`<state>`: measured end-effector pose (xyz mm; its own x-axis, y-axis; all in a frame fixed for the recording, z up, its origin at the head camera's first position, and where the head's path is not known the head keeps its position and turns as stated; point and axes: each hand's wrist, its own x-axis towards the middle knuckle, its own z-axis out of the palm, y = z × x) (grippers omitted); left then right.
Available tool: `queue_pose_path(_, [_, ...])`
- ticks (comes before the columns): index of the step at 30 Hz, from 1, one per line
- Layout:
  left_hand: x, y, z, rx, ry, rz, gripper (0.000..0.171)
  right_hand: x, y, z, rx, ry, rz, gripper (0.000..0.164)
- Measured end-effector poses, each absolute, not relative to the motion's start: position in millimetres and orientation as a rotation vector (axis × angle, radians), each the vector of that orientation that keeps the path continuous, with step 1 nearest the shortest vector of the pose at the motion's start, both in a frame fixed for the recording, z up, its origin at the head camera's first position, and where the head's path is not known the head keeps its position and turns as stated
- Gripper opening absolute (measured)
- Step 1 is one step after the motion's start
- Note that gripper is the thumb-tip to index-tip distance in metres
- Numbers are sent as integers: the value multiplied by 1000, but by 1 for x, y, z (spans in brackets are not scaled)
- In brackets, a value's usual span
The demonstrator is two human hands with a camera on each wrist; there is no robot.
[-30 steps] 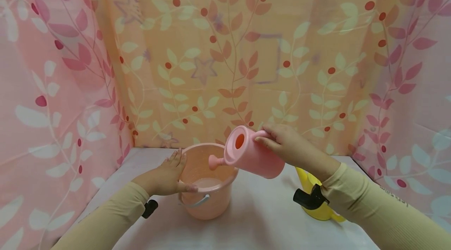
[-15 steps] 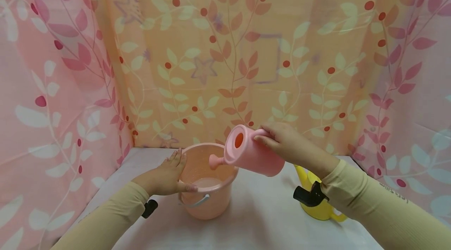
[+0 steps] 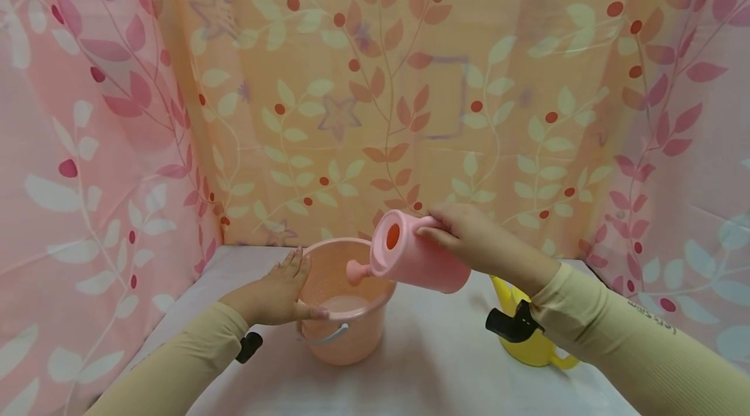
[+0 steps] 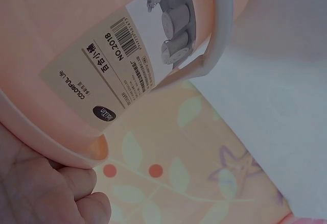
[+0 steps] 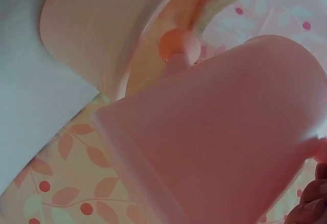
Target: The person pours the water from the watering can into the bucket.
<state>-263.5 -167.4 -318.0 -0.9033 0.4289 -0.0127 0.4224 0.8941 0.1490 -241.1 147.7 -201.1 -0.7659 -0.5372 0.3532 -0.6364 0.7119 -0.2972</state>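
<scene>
In the head view, a pink bucket (image 3: 346,344) with a pale handle stands upright on the white surface. My left hand (image 3: 269,292) holds its left rim, thumb across the front edge. Over the bucket's right side I tilt a pink watering can (image 3: 424,256), its round sprinkler head (image 3: 355,271) inside the rim. My right hand (image 3: 469,234) grips the can's handle, partly hidden by my fingers. The left wrist view shows the bucket's printed label (image 4: 102,66) above my bent fingers. From the right wrist, the can's body (image 5: 214,127) fills much of the picture.
A yellow watering can (image 3: 530,344) stands on the right, partly behind my right forearm and its black wrist mount (image 3: 512,323). Leaf-patterned cloth (image 3: 375,77) walls in the back and both sides of the white surface (image 3: 410,383).
The pink watering can and my right hand have shifted slightly left, with the can still tilted over the bucket. My left hand and the bucket have stayed in place.
</scene>
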Motion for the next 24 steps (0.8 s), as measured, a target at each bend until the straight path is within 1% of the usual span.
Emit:
queue_pose_path(17, [-262, -167, -317, 668, 3014, 231, 115, -244, 144, -200, 985, -2650, 542, 15])
queue_pose_path(24, [-262, -167, -317, 685, 3017, 225, 115, -246, 141, -202, 1014, -2673, 532, 13])
